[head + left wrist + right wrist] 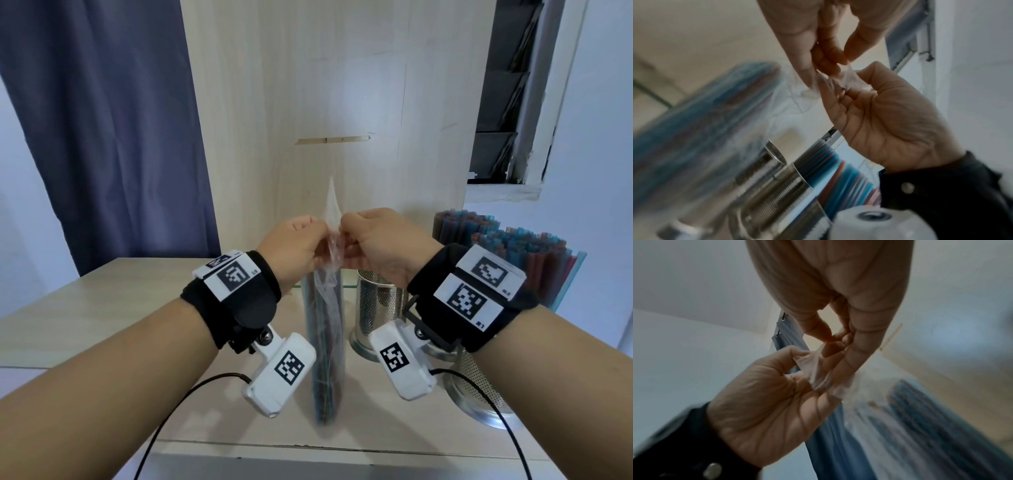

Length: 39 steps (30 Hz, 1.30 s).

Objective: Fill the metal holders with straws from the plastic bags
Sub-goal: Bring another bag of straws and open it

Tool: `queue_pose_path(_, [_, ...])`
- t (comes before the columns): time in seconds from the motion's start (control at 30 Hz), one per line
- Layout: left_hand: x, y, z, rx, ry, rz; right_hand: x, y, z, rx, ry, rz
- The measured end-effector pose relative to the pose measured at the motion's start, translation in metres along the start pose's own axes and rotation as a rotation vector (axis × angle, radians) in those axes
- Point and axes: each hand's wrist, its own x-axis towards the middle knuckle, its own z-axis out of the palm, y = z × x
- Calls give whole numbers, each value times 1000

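Observation:
A clear plastic bag (325,342) of blue and red straws hangs upright over the table, blurred in all views. My left hand (308,236) and right hand (359,229) each pinch the crumpled film at its top, close together. In the left wrist view the left hand (818,65) and right hand (849,91) grip the thin film (838,78) between thumb and fingers. The right wrist view shows the same pinch, right hand (834,344) above, left hand (797,369) below, with the bag (910,426) trailing down. An empty perforated metal holder (373,308) stands just right of the bag.
More metal holders (479,387) stand at the right, packed with blue and red straws (534,260). The pale wooden table (102,308) ends at a front edge near me. A wooden panel (325,102) rises behind, a dark curtain (102,137) hangs at the left.

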Motion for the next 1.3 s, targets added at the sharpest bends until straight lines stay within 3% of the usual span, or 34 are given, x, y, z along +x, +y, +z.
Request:
queue_pose_path(0.2, [4, 2, -3, -442, 99, -53, 3, 0, 4, 307, 102, 50])
queue_pose_path(0.4, [11, 4, -14, -430, 259, 6, 2, 9, -1, 460, 363, 10])
queue_pose_path(0.5, [12, 8, -13, -314, 264, -28, -5, 11, 6, 262, 397, -13])
queue_pose_path(0.63, [5, 18, -6, -141, 131, -79, -1, -4, 9, -84, 330, 22])
queue_pose_path(0.73, [2, 21, -3, -179, 101, -84, 3, -13, 1, -435, 309, -153])
queue_pose_path(0.8, [2, 18, -3, -109, 76, -59, 5, -18, -6, -691, 190, -246])
queue_pose_path(0.9, [1, 12, -10, 339, 98, 53, 3, -27, -14, -1000, -21, -141])
queue_pose_path(1.0, [-4, 17, -14, 947, 88, 108, -2, -26, -14, -1243, -98, 17])
queue_pose_path(1.13, [3, 20, -19, 1426, 32, -19, 6, -7, -29, -1163, -134, 157])
queue_pose_path(1.2, [8, 15, -25, 1390, -12, -138, 6, -1, -35, -1089, -168, 161])
queue_pose_path(1.3, [8, 6, -27, 952, -48, -295, 4, 6, -37, -948, -211, 109])
